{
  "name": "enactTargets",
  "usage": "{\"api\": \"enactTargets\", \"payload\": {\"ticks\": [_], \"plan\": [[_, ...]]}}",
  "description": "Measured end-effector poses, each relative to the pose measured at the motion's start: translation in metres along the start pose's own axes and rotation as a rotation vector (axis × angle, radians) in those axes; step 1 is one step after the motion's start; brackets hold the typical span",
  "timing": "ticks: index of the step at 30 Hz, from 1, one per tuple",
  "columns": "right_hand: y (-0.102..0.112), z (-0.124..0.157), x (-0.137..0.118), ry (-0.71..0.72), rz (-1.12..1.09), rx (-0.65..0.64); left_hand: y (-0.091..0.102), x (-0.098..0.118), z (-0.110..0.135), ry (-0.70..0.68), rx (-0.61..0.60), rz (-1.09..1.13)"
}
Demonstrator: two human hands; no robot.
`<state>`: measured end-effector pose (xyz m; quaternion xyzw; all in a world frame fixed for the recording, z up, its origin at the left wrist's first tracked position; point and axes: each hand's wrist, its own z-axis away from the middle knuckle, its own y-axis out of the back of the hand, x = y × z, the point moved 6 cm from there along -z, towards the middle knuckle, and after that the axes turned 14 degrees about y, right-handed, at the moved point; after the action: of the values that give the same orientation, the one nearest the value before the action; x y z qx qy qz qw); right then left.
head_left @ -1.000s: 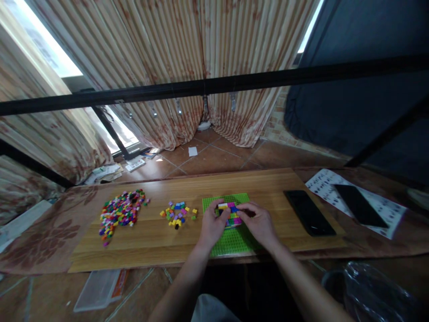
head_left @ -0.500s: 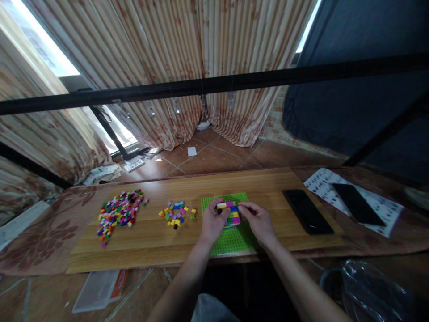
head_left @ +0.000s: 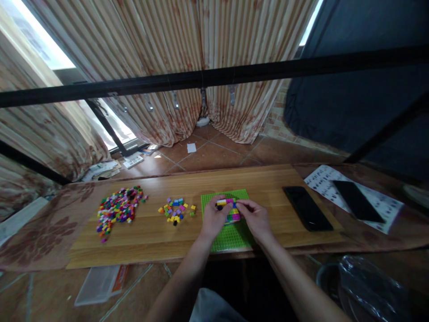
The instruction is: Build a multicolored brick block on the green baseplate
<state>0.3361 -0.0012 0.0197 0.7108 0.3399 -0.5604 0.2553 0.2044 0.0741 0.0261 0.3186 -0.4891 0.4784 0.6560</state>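
A green studded baseplate (head_left: 231,241) lies near the front edge of the wooden board. On it stands a small block of coloured toy bricks (head_left: 233,218) in pink, yellow, blue, white and green. My left hand (head_left: 214,217) is closed round the left side of these bricks, its thumb resting across the top. My right hand (head_left: 255,217) pinches at their right side, with thumb and forefinger together; whatever lies between those fingertips is too small to make out. Both hands hide part of the bricks.
A small group of loose bricks (head_left: 176,210) lies left of the baseplate, with a large pile of bricks (head_left: 117,208) farther left. At right are a black phone (head_left: 307,209), a printed sheet (head_left: 318,181) and a dark slab (head_left: 358,201). A black rail (head_left: 187,80) crosses beyond the board.
The right fingertips have shifted slightly left, closer over the bricks. The left hand keeps its hold. The whole view has tilted a little.
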Motion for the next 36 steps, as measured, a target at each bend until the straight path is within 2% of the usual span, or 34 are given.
{"api": "enactTargets", "payload": {"ticks": [9,17,23,28,36], "plan": [[-0.0013,0.0003,-0.0013,-0.045,-0.028,0.031,-0.002,0.0023,0.0022,0.056,0.062,0.055],[-0.0021,0.0015,0.0008,-0.081,-0.067,0.019,-0.0042,0.0031,0.0,0.127,0.039,0.093],[-0.0065,0.0022,0.0053,-0.176,-0.185,-0.036,-0.0049,0.0031,0.0014,0.115,0.028,0.121],[-0.0062,-0.0017,0.0024,-0.122,-0.129,-0.046,-0.0057,0.0046,0.003,0.116,0.024,0.122],[-0.0053,-0.0017,0.0047,-0.125,-0.105,-0.029,-0.006,0.0008,-0.001,0.075,0.036,0.132]]}}
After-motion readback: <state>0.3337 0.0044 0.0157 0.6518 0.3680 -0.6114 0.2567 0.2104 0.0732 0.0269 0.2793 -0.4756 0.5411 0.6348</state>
